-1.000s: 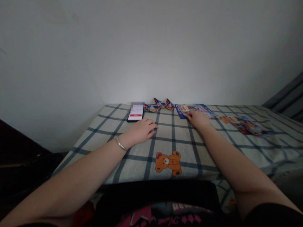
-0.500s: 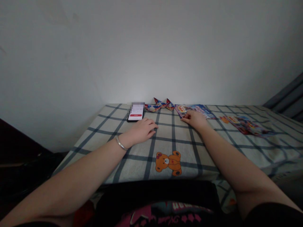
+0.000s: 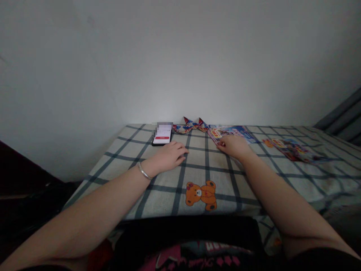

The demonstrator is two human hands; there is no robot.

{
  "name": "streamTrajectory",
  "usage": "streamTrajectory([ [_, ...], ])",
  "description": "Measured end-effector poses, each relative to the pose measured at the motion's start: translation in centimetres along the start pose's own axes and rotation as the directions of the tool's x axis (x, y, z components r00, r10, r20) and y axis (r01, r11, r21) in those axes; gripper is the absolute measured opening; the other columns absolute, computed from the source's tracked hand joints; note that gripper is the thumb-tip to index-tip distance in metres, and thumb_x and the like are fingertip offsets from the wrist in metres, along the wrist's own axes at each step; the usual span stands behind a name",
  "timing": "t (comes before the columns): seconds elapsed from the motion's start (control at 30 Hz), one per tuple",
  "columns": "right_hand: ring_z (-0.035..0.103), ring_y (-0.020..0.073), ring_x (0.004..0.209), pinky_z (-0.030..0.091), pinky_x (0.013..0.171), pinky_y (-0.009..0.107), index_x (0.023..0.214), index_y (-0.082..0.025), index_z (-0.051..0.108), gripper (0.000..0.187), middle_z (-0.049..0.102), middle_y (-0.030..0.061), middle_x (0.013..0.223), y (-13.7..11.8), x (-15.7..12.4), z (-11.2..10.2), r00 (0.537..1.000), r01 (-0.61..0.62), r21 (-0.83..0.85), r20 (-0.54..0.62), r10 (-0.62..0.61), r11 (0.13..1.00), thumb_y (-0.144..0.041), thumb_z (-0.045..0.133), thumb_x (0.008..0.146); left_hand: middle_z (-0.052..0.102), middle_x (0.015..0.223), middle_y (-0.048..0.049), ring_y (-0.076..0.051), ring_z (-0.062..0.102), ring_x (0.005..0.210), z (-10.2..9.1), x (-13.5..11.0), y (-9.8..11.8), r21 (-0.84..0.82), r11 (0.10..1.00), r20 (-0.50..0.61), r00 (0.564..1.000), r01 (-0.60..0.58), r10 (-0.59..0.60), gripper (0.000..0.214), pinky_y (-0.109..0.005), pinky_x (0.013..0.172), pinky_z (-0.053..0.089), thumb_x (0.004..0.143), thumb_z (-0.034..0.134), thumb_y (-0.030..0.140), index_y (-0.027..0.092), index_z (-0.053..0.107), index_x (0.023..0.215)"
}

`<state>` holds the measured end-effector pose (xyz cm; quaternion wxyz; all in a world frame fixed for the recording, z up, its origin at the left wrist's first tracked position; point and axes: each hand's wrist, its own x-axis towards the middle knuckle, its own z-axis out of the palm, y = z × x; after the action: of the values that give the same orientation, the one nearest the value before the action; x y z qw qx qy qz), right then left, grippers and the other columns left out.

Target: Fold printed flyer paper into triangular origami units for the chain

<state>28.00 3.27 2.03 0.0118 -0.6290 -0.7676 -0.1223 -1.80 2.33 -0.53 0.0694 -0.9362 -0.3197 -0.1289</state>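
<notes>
My left hand [image 3: 170, 156] rests on the checked tablecloth, fingers stretched out and a little apart, holding nothing. Just beyond its knuckles lies a phone [image 3: 162, 140] with a lit screen. My right hand [image 3: 234, 146] pinches the near left corner of a colourful printed leaflet [image 3: 232, 131] at the back of the table. Its fingers are curled and cover part of the near edge. Between the phone and the leaflet lies a folded paper strip [image 3: 187, 127] in red, blue and white, with pointed tips standing up.
Another printed leaflet [image 3: 299, 150] lies to the right on the checked tablecloth [image 3: 158, 192]. A bear [image 3: 200, 195] is printed on the cloth near the front edge. The wall [image 3: 180, 64] rises directly behind the table. Grey folded fabric [image 3: 342, 116] hangs at the far right.
My right hand has shifted slightly toward me and to the right, and the leaflet's near corner has come with it. My left hand has stayed still.
</notes>
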Motion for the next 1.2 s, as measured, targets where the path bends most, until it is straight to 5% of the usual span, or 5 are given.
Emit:
streamTrajectory([
  [0.43, 0.064, 0.0197, 0.089, 0.047, 0.083, 0.032, 0.082, -0.021, 0.07, 0.007, 0.073, 0.0041, 0.091, -3.8, -0.5, 1.1, 0.831, 0.556, 0.369, -0.235, -0.504, 0.745, -0.024, 0.065, 0.084, 0.057, 0.122, -0.0086, -0.021, 0.056, 0.109, 0.1, -0.1, 0.2, -0.024, 0.997, -0.041, 0.997, 0.07, -0.07, 0.029, -0.036, 0.096, 0.046, 0.092, 0.052, 0.024, 0.018, 0.06, 0.119],
  [0.73, 0.066, 0.0166, 0.093, 0.051, 0.087, 0.031, 0.083, -0.02, 0.07, 0.015, 0.074, 0.0043, 0.095, -5.1, -0.8, 1.2, 0.648, 0.677, 0.669, -0.346, -0.679, 0.305, -0.031, 0.061, 0.089, 0.048, 0.144, -0.0099, -0.022, 0.046, 0.13, 0.7, 0.3, 0.3, -0.059, 0.998, -0.001, 0.999, 0.036, -0.036, 0.047, -0.037, 0.11, 0.036, 0.094, 0.048, 0.032, 0.017, 0.045, 0.139],
  [0.83, 0.066, 0.0173, 0.098, 0.05, 0.091, 0.033, 0.096, -0.021, 0.071, 0.022, 0.073, 0.0054, 0.103, -4.8, -0.5, 1.4, 0.729, 0.64, 0.645, -0.336, -0.597, 0.418, -0.032, 0.052, 0.093, 0.045, 0.148, -0.0114, -0.022, 0.043, 0.134, 0.9, 0.4, 0.1, -0.045, 0.999, 0.042, 0.999, 0.022, -0.02, 0.05, -0.036, 0.113, 0.032, 0.096, 0.047, 0.036, 0.015, 0.044, 0.141],
  [1.0, 0.054, 0.0282, 0.124, 0.037, 0.11, 0.046, 0.119, -0.018, 0.067, 0.037, 0.062, 0.0117, 0.131, -2.9, 0.3, 2.4, 0.92, 0.353, 0.32, -0.289, -0.264, 0.879, -0.036, 0.057, 0.088, 0.049, 0.145, -0.0102, -0.022, 0.046, 0.132, 0.4, 0.4, 0.0, -0.015, 1.0, 0.074, 0.997, -0.014, 0.015, 0.044, -0.038, 0.111, 0.033, 0.097, 0.045, 0.038, 0.017, 0.051, 0.136],
  [1.2, 0.036, 0.0336, 0.14, 0.025, 0.117, 0.051, 0.138, -0.013, 0.053, 0.059, 0.047, 0.016, 0.147, -1.9, 0.8, 4.0, 0.983, 0.153, 0.139, -0.127, -0.136, 0.978, -0.05, 0.046, 0.093, 0.069, 0.113, -0.008, -0.022, 0.062, 0.102, -1.0, 0.4, 0.8, 0.057, 0.997, 0.041, 0.998, -0.052, 0.049, 0.031, -0.038, 0.093, 0.045, 0.096, 0.048, 0.038, 0.019, 0.066, 0.114],
])
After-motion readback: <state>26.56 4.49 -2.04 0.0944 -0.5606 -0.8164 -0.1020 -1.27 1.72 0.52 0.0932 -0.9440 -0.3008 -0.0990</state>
